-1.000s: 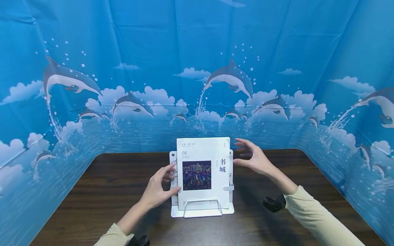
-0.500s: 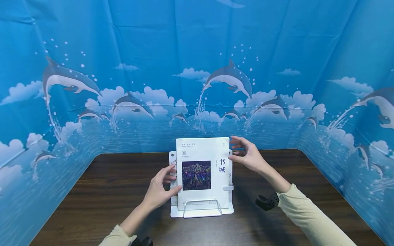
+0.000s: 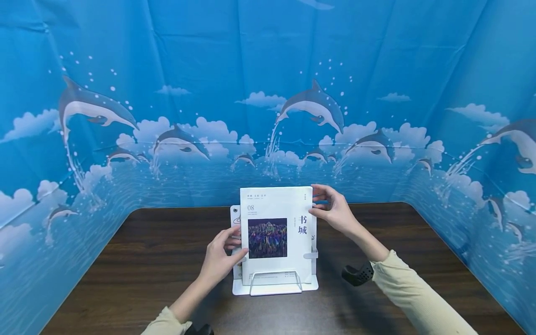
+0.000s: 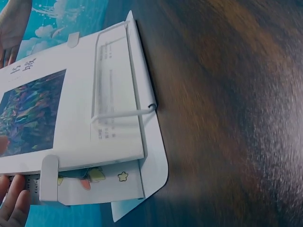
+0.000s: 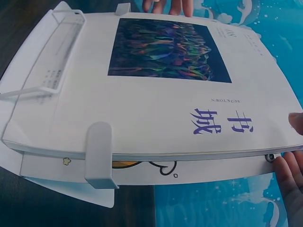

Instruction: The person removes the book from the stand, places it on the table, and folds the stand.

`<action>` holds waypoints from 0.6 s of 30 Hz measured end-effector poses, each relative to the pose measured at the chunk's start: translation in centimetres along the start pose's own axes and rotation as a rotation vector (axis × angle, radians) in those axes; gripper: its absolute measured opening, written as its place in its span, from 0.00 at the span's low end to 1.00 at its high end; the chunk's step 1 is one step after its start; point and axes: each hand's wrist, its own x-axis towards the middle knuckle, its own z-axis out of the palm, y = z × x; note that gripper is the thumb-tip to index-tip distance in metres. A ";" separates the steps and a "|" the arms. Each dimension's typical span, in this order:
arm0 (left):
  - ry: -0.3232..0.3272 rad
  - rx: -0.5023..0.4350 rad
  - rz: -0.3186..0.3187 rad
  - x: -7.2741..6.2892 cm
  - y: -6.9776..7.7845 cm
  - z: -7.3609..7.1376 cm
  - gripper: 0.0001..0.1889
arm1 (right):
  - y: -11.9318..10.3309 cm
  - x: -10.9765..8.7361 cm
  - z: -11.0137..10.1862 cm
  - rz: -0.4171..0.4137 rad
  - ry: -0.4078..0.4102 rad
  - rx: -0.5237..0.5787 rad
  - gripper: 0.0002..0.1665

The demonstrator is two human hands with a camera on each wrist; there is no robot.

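Observation:
A white magazine (image 3: 272,270) with a dark square picture and large purple characters stands nearly upright, leaning on a white book stand (image 3: 310,287). The stand's bent wire holder (image 3: 276,272) crosses the cover's bottom, and a white clip (image 3: 311,255) hooks over the right edge. My left hand (image 3: 219,256) holds the magazine's left edge, thumb in front and fingers at the side. At the upper right edge my right hand (image 3: 335,209) pinches the magazine, its thumb on the cover and its fingers behind. A second clip (image 4: 49,179) grips the left edge in the left wrist view.
The stand's printed back plate (image 3: 235,214) sticks out on both sides of the magazine. Dark wood table (image 3: 167,251) surrounds the stand. A blue dolphin-print curtain (image 3: 268,116) encloses the back and sides. Black wrist devices (image 3: 358,275) sit below both sleeves.
My right hand has moved left from beside the magazine onto its upper right edge. My left hand has shifted slightly right, its thumb overlapping the cover's left edge. The stand stays in place.

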 end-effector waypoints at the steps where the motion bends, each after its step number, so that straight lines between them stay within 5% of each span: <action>1: 0.000 -0.008 -0.010 0.0 0.0 0.1 0.30 | 0.0 0.0 0.0 -0.004 0.004 0.005 0.35; 9: -0.003 -0.117 -0.108 -0.1 0.1 0.3 0.29 | 0.2 -0.2 0.5 -0.048 0.036 0.047 0.33; 18: 0.063 -0.161 -0.186 -0.3 0.4 1.4 0.27 | 1.1 -0.8 1.3 -0.228 0.086 0.042 0.33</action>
